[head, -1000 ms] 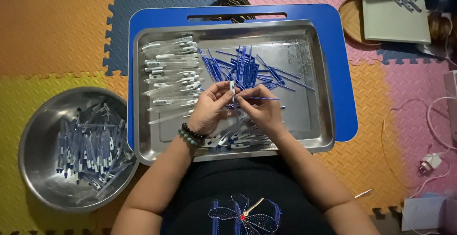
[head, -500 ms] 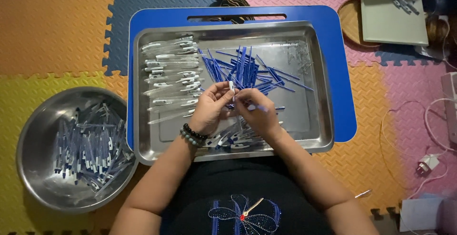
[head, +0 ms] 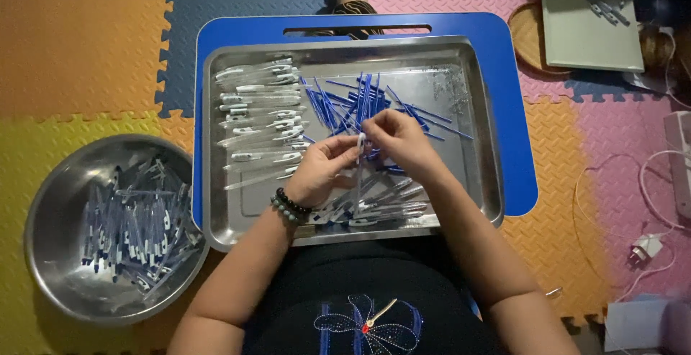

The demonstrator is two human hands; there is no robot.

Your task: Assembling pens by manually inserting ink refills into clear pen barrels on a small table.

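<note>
Basically, both hands are meeting at frame centre over the steel tray (head: 223, 233), and the part being worked is a clear pen barrel (head: 359, 171) pinched between them. Its long axis is running near vertical in frame, top end at the fingertips, lower end pointing down toward the person's body. The left hand (head: 320, 168) is coming in from lower left, fingers curled around the barrel's upper end, wrist with a bead bracelet (head: 290, 206) lying over the tray's lower middle. The right hand (head: 399, 139) is sitting just right of it, slightly higher, fingertips closed at the barrel's top; it looks to be pinching something thin and blue there, but that is too small to confirm. Neither hand is nearer; both are touching the barrel. The loose blue refills (head: 353, 103) are lying fanned just above the hands, upper centre of the tray, closest to the right hand. Clear capped barrels (head: 263, 121) are stacked roughly horizontal at the tray's left, nearer the left hand. More pen parts (head: 381, 204) are lying below the hands at the tray's lower edge. The tray is sitting on a blue lap desk (head: 515, 110); a steel bowl (head: 50, 254) of assembled pens is at lower left on the foam floor mat (head: 79, 38).
</note>
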